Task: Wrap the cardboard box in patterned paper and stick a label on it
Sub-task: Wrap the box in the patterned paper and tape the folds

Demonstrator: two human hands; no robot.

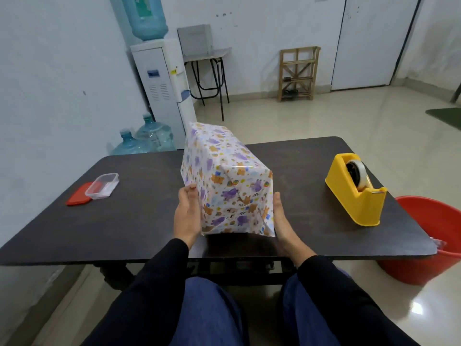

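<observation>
Both hands, left hand [187,216] and right hand [281,221], press flat with straight fingers against opposite sides of the oblong box wrapped in white animal-print paper [224,181] (the right fingers are mostly hidden). It sits mid-front over the dark tabletop [129,221], folded end facing the person, long axis pointing away. A yellow plastic tape dispenser [356,193] stands well right.
</observation>
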